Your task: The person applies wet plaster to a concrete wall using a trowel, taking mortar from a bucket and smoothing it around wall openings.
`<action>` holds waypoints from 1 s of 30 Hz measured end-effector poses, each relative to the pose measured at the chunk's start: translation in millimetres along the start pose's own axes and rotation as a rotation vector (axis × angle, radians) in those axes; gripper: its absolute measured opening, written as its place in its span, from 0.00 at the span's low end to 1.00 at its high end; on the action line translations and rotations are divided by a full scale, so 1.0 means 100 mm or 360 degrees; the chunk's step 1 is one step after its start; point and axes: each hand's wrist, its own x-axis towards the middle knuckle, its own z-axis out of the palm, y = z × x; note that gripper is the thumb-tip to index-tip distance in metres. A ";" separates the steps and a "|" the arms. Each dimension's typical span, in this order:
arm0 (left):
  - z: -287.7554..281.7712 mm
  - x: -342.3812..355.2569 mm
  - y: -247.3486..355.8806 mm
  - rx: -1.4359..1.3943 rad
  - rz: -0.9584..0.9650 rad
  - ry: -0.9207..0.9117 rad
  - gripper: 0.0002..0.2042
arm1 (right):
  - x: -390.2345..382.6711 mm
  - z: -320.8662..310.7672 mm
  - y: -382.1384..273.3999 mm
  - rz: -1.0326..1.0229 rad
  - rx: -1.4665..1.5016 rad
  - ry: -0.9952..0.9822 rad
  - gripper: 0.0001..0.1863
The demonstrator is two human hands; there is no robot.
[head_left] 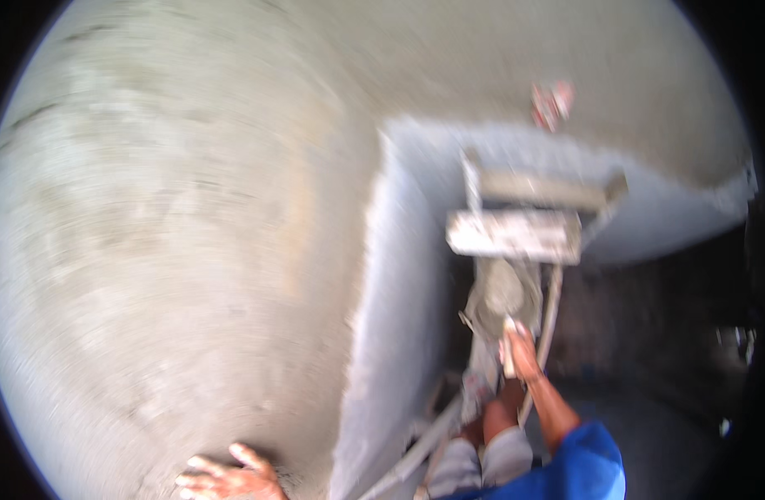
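Left hand spread flat on grey plastered wall at seven o'clock; right hand closed around trowel handle at four o'clock, over mortar pan. Blurred. Judged risk: balance lost off wooden scaffold, wet plaster smeared under leaning palm.

Two hands being seen: left hand, right hand. One pan of mortar being counted. Two planks being shown on one ladder frame. One grey plastered wall. One red object, blurred, being left unidentified.
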 end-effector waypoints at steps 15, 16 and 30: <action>0.22 -0.40 -0.09 -0.0487 0.0062 -0.0150 0.34 | -3.05 3.56 -5.01 -0.1845 0.1220 -0.1031 0.14; 0.23 -0.39 -0.07 -0.0485 0.0062 -0.0140 0.34 | -3.31 3.69 -5.25 -0.1972 0.1236 -0.1009 0.15; 0.37 -0.40 -0.12 -0.0388 0.0017 -0.0162 0.39 | -4.37 5.41 -6.62 -0.2664 0.0630 0.0287 0.29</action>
